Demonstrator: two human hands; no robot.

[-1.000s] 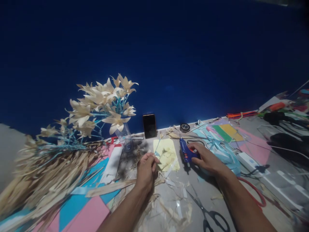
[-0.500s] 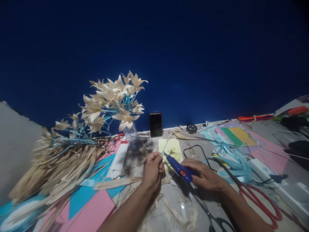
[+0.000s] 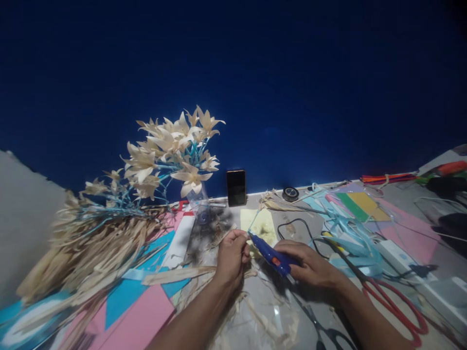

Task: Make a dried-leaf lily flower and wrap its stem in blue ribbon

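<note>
My right hand is wrapped round a blue glue gun, its nozzle pointing up and to the left. Close by that nozzle, my left hand pinches the lower end of a thin light-blue stem. The nozzle appears to be at the stem, though I cannot tell whether they touch. Behind the two hands lies a pale yellow sheet with stains on it. A black cable curves away behind my right hand.
Cream flowers on blue stems stand in a clear bottle at the left, beside dry husk strips. A phone leans on the wall. Red-handled scissors, black scissors, blue ribbon and a white power strip lie right.
The view has shifted very slightly. Both hands keep nearly the same pose, with the glue gun's nozzle still beside the stem.
</note>
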